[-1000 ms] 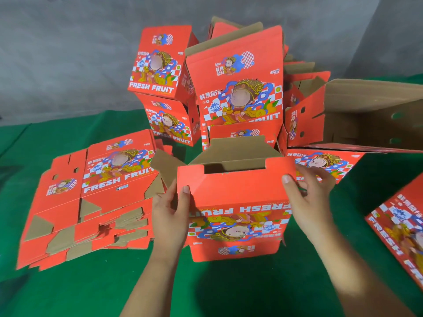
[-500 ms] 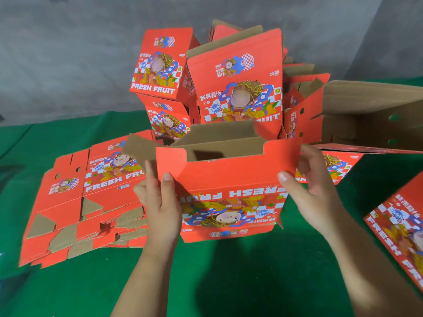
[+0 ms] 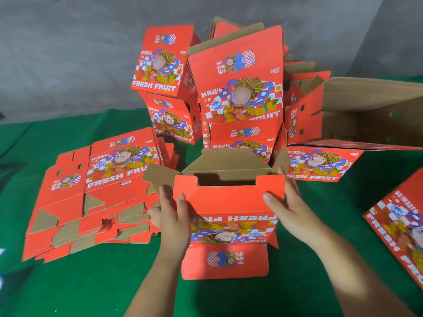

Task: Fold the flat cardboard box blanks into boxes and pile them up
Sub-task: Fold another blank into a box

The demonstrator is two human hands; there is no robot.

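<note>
Box [image 3: 229,200] stands squared between my left hand [image 3: 171,216] and right hand [image 3: 288,207], both gripping its side edges, open flaps up toward the pile [image 3: 235,92] beyond.

Half-opened red printed cardboard box [image 3: 229,216] at centre; stack of flat red cardboard blanks [image 3: 96,193] to its left; pile of folded red boxes [image 3: 229,88] behind it; open-sided red box [image 3: 357,120] to its right rear.

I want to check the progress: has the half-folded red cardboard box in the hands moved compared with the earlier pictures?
Yes. The half-folded red cardboard box first rose, then came back down toward the person, judged against the stack of flat red blanks.
</note>
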